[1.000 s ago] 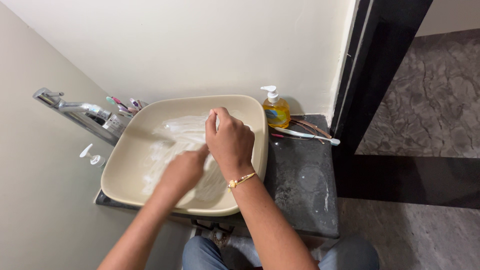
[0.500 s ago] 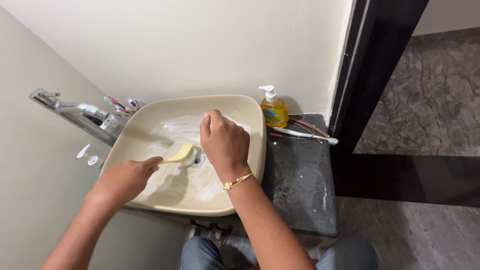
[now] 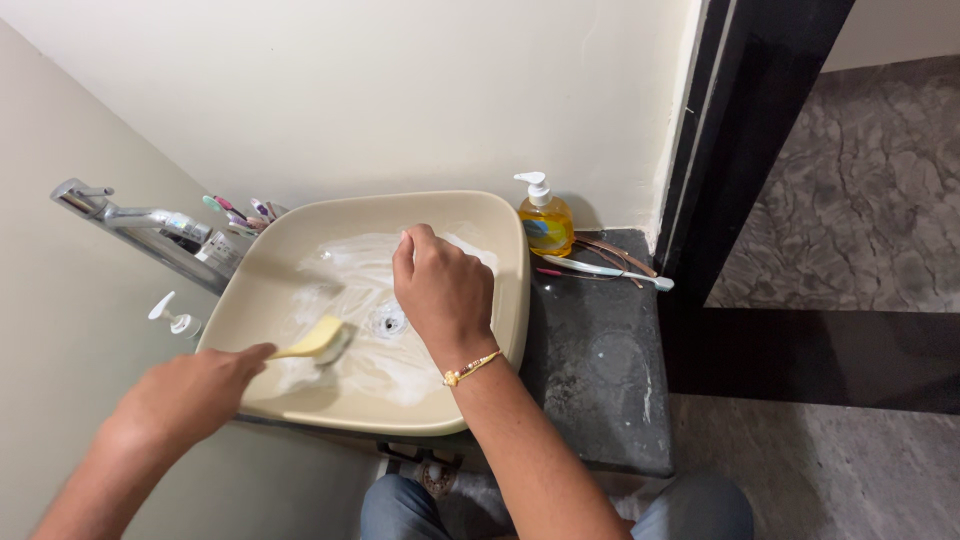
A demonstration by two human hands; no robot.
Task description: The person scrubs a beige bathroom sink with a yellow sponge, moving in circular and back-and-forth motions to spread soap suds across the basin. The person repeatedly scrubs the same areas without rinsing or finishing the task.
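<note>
brush: yellow scrub brush (image 3: 318,341), head down on the soapy floor of the basin (image 3: 505,330), left of the drain (image 3: 388,322), near the basin's front-left wall
left hand: left hand (image 3: 190,392) closed round the brush handle, sits over the basin's front-left rim
right hand: right hand (image 3: 443,291) curled into a fist inside the basin, right of the drain; whether it grips anything cannot be told
foam: white lather spread over the basin floor from back wall to front
basin edges: beige, rounded square, raised rim; front rim overhangs the counter edge; free room inside is mostly the back-left corner
tap: chrome tap (image 3: 140,228) reaches in from the left wall toward the basin's left rim
left of basin: toothbrushes in a holder (image 3: 236,211) at back-left corner, small white pump (image 3: 172,318) by the left rim
right of basin: orange soap bottle (image 3: 546,222) just beside the back-right corner, loose toothbrush (image 3: 610,271) beyond it
surface: dark stone counter (image 3: 600,380), bare strip right of the basin
room: cream walls behind and left, black door frame (image 3: 745,130) right, grey marbled floor (image 3: 850,190)
</note>
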